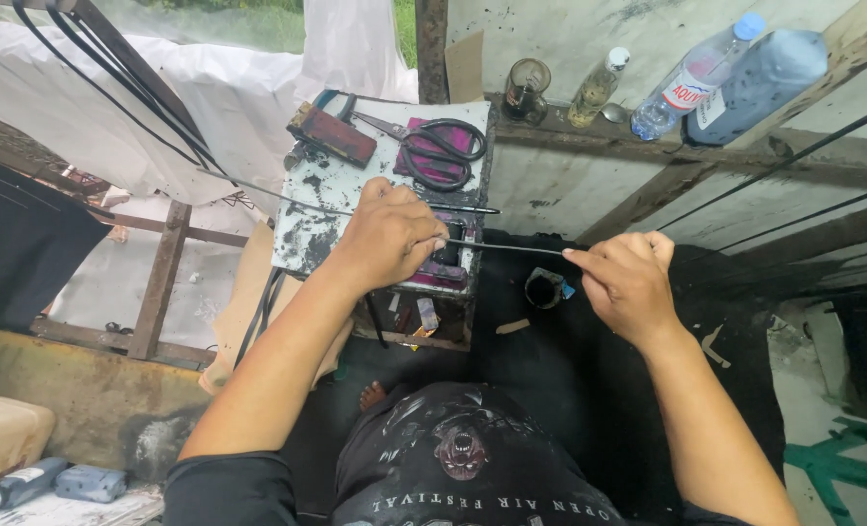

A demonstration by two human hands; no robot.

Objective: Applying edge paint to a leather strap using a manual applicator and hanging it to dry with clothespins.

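Workshop corner, stained small desk (307, 229) by a weathered wall | left hand (387, 234) over the desk's front edge, grip closed on a thin black strip (506, 248) | right hand (628, 278) right of the desk, pinching the strip's other end | scissors (440, 151) on the desk's far side | bottles (706, 78) on the ledge beyond.

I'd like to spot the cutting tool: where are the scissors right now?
The scissors lie on the stained white board, at its far end above the left hand, beside a reddish-brown block.
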